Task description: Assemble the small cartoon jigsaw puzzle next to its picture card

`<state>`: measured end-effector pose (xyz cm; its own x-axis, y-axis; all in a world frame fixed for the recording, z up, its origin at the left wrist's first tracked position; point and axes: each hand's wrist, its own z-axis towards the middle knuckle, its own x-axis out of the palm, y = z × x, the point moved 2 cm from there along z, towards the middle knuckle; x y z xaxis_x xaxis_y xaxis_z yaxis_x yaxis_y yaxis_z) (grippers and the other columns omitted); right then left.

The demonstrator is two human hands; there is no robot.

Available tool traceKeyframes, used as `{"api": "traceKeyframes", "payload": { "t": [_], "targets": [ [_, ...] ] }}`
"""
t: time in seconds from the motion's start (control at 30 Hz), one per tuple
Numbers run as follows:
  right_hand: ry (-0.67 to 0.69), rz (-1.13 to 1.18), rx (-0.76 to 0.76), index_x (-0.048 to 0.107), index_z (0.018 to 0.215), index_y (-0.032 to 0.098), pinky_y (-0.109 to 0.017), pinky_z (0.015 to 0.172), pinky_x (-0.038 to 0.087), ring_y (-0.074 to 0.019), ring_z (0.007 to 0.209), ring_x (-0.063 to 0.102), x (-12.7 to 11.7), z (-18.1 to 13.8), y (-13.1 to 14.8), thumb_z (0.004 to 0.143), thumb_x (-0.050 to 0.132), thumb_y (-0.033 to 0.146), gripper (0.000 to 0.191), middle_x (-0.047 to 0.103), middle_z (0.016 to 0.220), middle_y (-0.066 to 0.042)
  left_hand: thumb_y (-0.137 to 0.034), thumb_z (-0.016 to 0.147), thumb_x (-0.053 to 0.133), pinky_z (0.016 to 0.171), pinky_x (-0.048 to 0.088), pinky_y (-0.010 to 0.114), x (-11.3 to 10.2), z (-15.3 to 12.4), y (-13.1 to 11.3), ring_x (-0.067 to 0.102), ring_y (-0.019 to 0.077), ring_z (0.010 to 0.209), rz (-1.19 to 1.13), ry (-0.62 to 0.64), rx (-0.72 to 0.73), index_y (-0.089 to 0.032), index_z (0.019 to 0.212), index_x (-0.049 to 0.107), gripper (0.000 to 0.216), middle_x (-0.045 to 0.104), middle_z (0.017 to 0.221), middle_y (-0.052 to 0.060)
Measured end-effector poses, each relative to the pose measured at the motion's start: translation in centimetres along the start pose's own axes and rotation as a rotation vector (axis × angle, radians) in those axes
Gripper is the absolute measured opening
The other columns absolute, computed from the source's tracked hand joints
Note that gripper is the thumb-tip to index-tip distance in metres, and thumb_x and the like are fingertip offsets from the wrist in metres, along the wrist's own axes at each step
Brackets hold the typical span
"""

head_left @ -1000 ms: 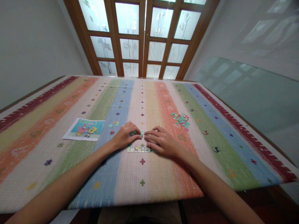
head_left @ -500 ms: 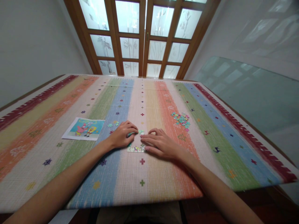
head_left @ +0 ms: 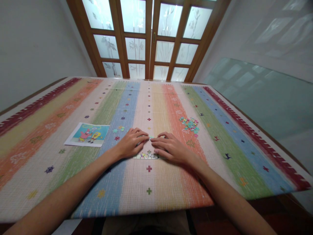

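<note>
My left hand point(head_left: 133, 142) and my right hand point(head_left: 172, 148) face each other over the middle of the table. Between their fingertips sits a small green and white jigsaw piece point(head_left: 150, 138), with the fingers of both hands closed on it. Whether it is one piece or two joined ones is hard to make out. Just below, a joined strip of jigsaw pieces point(head_left: 146, 156) lies flat on the cloth, its right end partly covered by my right fingers.
To the left lies a printed cartoon picture point(head_left: 91, 134). A few loose pieces point(head_left: 118, 130) rest beyond my left hand, and a heap of jigsaw pieces point(head_left: 190, 124) is at the right. A striped tablecloth point(head_left: 137, 195) covers the table.
My left hand has shifted slightly right, and its fingertips now meet those of my right hand at the small piece. More of the lower strip's right side shows.
</note>
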<state>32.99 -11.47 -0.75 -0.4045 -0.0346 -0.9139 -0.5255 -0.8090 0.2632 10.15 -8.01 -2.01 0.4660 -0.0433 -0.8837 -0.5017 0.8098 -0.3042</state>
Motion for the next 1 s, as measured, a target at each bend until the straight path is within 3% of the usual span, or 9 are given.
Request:
{"api": "traceKeyframes", "payload": {
  "t": [0.2, 1.0],
  "targets": [
    [-0.005, 0.019, 0.004, 0.073, 0.119, 0.022, -0.046, 0.103, 0.047, -0.0254, 0.114, 0.060, 0.02, -0.09, -0.18, 0.106, 0.050, 0.034, 0.029, 0.073, 0.130, -0.006, -0.023, 0.104, 0.045, 0.096, 0.042, 0.045, 0.32, 0.16, -0.38, 0.056, 0.0267, 0.109, 0.031, 0.055, 0.008, -0.022, 0.126, 0.067, 0.031, 0.070, 0.123, 0.008],
    [-0.011, 0.035, 0.030, 0.075, 0.113, 0.023, -0.046, 0.102, 0.045, -0.0258, 0.115, 0.058, 0.08, -0.22, -0.47, 0.106, 0.052, 0.037, 0.028, 0.073, 0.128, -0.006, -0.024, 0.106, 0.041, 0.096, 0.043, 0.044, 0.59, 0.12, -0.33, 0.054, 0.0267, 0.109, 0.086, 0.046, 0.061, -0.018, 0.127, 0.063, 0.031, 0.068, 0.123, 0.011]
  ]
}}
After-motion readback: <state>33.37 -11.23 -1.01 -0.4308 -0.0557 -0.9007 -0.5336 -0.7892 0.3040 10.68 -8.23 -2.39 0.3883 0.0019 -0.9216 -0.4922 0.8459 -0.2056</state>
